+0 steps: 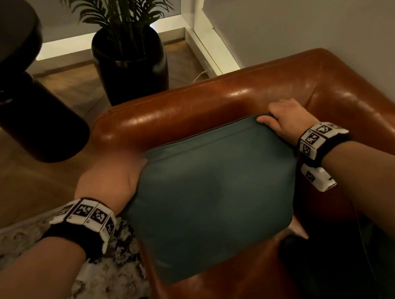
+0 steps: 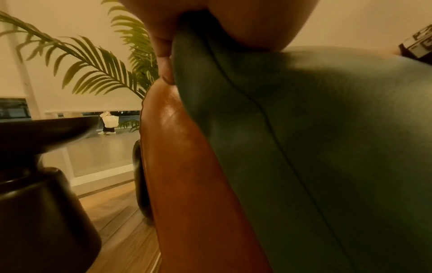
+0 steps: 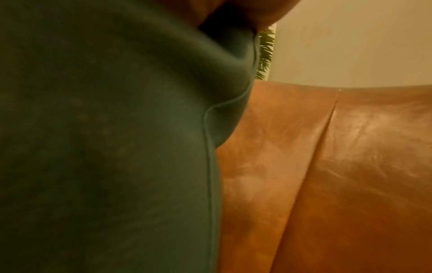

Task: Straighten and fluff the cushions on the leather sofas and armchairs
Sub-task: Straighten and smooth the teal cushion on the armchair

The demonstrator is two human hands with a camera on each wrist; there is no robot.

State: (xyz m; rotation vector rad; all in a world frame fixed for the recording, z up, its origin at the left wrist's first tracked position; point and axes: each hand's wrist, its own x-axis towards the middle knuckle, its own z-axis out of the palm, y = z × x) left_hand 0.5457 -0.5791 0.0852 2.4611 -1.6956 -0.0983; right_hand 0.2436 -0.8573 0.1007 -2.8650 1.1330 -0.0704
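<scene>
Both the left hand and right hand grip a green cushion's upper corners above a brown leather armchair.

The cushion is showing a plain teal. The leather armchair is gleaming reddish brown. The rug is carrying a speckled cream-and-black pattern. The planter is shining glossy black under green palm fronds.

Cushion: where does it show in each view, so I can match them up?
Head: cushion centre, held between both hands.
Left wrist: fills the right side.
Right wrist: fills the left side.
Shared landmark: the brown leather armchair behind it.
</scene>
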